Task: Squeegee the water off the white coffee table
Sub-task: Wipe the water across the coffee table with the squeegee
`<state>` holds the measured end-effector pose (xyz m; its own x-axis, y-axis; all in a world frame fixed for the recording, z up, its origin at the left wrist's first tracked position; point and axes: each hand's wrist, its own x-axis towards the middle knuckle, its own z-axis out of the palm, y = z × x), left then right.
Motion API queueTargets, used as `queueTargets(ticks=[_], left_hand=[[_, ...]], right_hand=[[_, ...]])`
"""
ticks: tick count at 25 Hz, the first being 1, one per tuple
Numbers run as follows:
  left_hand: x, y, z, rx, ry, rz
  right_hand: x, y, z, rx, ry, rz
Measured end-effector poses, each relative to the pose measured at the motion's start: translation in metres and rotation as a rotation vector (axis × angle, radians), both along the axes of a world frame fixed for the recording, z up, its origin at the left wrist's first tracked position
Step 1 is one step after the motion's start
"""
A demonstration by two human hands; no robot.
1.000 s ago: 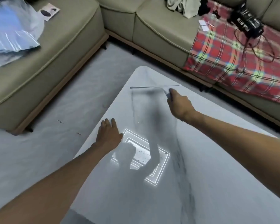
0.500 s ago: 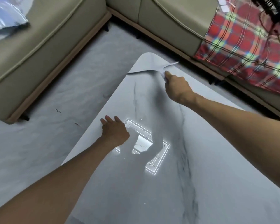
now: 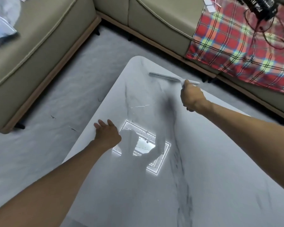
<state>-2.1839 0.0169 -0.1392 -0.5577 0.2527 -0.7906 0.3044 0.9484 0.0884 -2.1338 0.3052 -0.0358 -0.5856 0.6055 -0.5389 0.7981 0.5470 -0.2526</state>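
My right hand (image 3: 191, 97) is curled tight round the handle of the squeegee (image 3: 166, 77), fingers wrapped and thumb hidden from me. The blade runs out to the left from my fist, lying across the far end of the table (image 3: 228, 185), near its rounded far corner. The blade is a little blurred, so I cannot tell whether its edge sits fully on the top. A short white end of the tool sticks out to the right of my knuckles.

My left hand (image 3: 107, 133) holds nothing. Its fingers are straight and slightly spread, and the palm rests flat on the table by the left edge, nearer to me than the squeegee.

Water (image 3: 138, 106) shows as thin bright streaks between my two hands, and as small beads in the bright reflection (image 3: 162, 163) of a ceiling light just right of my left hand. The shadow of my arms falls over that patch. Grey veins run down the right half of the top.

A sofa (image 3: 44, 38) wraps round the far and left sides, well apart from the table, with grey floor (image 3: 39, 145) between. A red plaid blanket (image 3: 236, 46) covers its far right seat, and a black device (image 3: 256, 5) with cables lies on it.
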Motion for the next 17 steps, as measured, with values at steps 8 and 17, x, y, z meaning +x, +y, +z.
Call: queueTargets(ticks=[8, 17], left_hand=[[0.003, -0.003, 0.0, 0.026, 0.023, 0.029], [0.004, -0.003, -0.003, 0.068, 0.033, 0.084]], right_hand=[[0.097, -0.067, 0.017, -0.11, -0.178, 0.202], [-0.078, -0.035, -0.011, 0.015, 0.016, 0.171]])
